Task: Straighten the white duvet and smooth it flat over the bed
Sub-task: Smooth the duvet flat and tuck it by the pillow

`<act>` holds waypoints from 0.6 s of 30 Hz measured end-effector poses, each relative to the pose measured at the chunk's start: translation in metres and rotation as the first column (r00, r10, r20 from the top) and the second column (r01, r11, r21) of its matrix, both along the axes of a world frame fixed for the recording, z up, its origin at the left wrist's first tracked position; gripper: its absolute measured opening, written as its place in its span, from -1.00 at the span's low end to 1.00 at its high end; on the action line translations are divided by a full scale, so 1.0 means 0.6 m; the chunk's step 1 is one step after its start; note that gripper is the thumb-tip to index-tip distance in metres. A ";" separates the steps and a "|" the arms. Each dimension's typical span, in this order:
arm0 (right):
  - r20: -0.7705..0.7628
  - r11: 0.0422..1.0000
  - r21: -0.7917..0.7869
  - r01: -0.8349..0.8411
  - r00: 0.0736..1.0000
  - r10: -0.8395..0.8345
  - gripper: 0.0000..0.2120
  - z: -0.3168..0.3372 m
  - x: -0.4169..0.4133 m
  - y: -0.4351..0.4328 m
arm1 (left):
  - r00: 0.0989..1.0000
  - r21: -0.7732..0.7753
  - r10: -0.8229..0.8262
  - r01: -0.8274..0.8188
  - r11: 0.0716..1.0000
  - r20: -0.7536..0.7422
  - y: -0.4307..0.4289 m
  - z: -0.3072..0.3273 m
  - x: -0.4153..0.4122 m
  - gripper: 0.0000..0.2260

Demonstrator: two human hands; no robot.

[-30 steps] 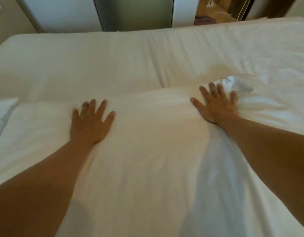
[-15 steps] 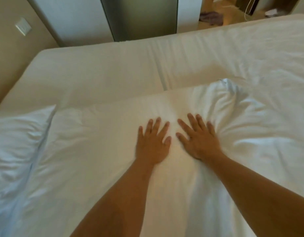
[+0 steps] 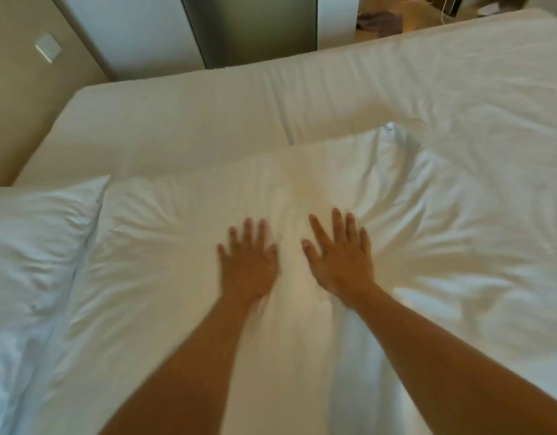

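The white duvet (image 3: 443,246) lies across the near part of the bed (image 3: 183,120), creased in folds that fan out from the middle. Its far corner sticks up in a small peak at the centre right. My left hand (image 3: 249,265) and my right hand (image 3: 339,259) press flat on the duvet side by side, palms down, fingers spread, a narrow strip of cloth between them. Neither hand holds any cloth. Beyond the duvet's far edge the fitted sheet of the bed shows bare.
A white pillow (image 3: 35,252) lies at the left, touching the duvet's left edge. A beige wall with a light switch (image 3: 48,51) stands at the far left. White and grey wardrobe panels (image 3: 249,26) rise behind the bed. Floor with a dark cloth (image 3: 380,22) shows far right.
My hands came together from wide apart to the duvet's middle, then parted slightly. The view has shifted, so the pillow and wall at the left now show.
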State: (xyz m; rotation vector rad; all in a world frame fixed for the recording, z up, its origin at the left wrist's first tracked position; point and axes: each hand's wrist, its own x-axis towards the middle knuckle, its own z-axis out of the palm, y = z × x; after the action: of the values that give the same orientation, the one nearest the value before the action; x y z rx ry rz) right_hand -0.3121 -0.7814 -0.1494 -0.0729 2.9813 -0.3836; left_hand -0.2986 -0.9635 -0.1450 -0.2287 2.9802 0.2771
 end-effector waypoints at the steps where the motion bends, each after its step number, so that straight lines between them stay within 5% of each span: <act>1: -0.006 1.000 0.002 -0.020 1.000 0.020 -0.41 -0.004 0.011 -0.003 | 0.998 -0.016 -0.057 0.056 0.998 -0.013 0.039 -0.006 0.021 -0.45; 4: -0.040 0.994 0.095 -0.058 0.997 0.062 -0.37 -0.016 0.018 0.067 | 0.985 -0.113 -0.170 0.169 0.979 0.003 0.018 -0.021 0.052 -0.45; 9: 0.010 0.970 0.226 0.090 0.995 -0.095 -0.35 -0.010 0.042 0.239 | 0.986 -0.230 0.149 -0.128 0.965 0.074 -0.142 -0.021 0.117 -0.44; 12: 0.147 0.981 0.148 0.127 0.978 -0.149 -0.37 0.018 0.063 0.216 | 0.955 -0.236 0.247 -0.206 0.950 0.162 -0.110 0.008 0.147 -0.47; 18: -0.003 0.997 -0.013 -0.077 0.997 0.077 -0.42 0.014 0.190 0.063 | 0.995 -0.055 -0.070 0.073 0.996 0.067 0.113 0.029 0.196 -0.47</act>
State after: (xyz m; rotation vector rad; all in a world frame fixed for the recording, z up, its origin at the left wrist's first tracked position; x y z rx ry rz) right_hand -0.1978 -0.7433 -0.1411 -0.1891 2.9681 -0.3938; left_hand -0.1812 -0.8958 -0.1273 -0.1343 2.9268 0.1719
